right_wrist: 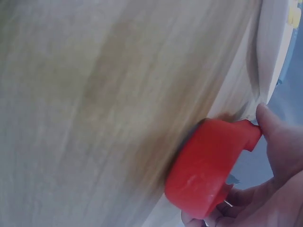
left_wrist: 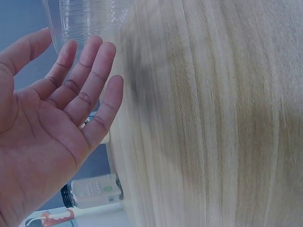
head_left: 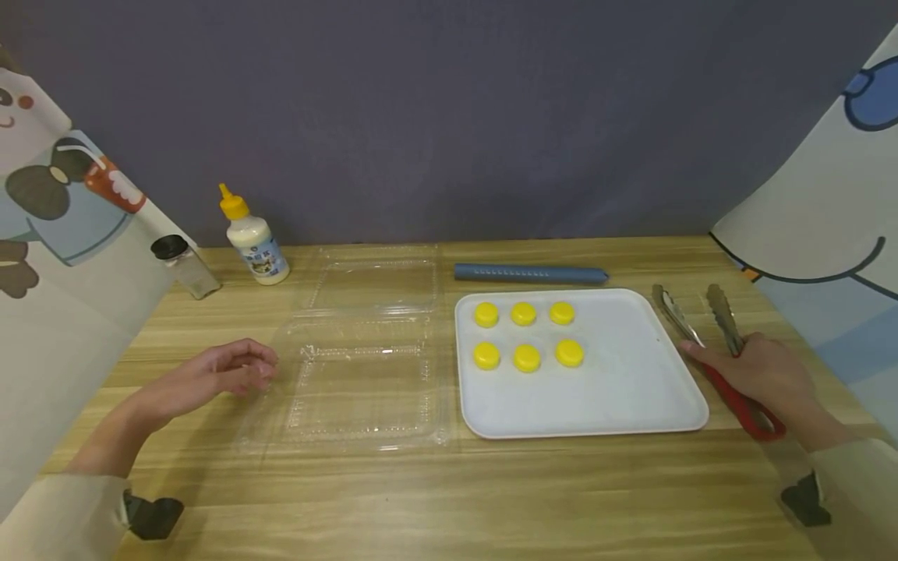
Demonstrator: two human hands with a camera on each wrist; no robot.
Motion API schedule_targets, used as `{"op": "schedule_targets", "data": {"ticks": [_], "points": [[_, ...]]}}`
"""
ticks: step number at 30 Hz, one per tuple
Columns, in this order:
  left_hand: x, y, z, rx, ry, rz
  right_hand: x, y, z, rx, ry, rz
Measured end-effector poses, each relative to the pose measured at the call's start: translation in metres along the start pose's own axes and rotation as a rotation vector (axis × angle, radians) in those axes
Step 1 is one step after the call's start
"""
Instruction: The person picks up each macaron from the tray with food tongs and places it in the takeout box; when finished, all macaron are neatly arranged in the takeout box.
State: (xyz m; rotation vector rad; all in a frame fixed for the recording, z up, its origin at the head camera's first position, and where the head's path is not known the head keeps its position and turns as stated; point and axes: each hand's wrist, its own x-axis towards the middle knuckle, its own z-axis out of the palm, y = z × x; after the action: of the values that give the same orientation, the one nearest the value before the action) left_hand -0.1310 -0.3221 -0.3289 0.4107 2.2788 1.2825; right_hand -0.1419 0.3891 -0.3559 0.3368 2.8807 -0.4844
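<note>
My right hand grips a pair of metal tongs with red handles, just right of the white tray. Thumb and fingers lie along the handles, and the two metal arms stand spread apart. In the right wrist view the red handle is close over the wood, with the thumb at its edge. My left hand holds nothing, its fingers loosely bent, at the left side of an opened clear plastic container. The left wrist view shows that palm and its spread fingers.
Several yellow round pieces sit in two rows on the left half of the white tray. A blue stick-like bar lies behind it. At the back left stand a yellow-capped squeeze bottle and a black-lidded jar.
</note>
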Motion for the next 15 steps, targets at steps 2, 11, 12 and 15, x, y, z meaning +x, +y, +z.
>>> {"op": "schedule_targets", "data": {"ticks": [2, 11, 12, 15], "points": [[0.001, 0.0, 0.0, -0.001, 0.0, -0.007, 0.0, 0.0, 0.0, -0.002, 0.009, -0.009], [0.001, 0.0, -0.001, -0.014, -0.009, -0.008, 0.008, 0.012, -0.002, -0.055, 0.053, -0.096], [0.001, 0.0, -0.001, -0.015, -0.007, -0.009, 0.009, 0.013, -0.003, -0.064, 0.052, -0.108], [0.0, 0.002, -0.001, -0.014, -0.005, -0.012, 0.013, 0.017, -0.007, -0.08, 0.047, -0.131]]}}
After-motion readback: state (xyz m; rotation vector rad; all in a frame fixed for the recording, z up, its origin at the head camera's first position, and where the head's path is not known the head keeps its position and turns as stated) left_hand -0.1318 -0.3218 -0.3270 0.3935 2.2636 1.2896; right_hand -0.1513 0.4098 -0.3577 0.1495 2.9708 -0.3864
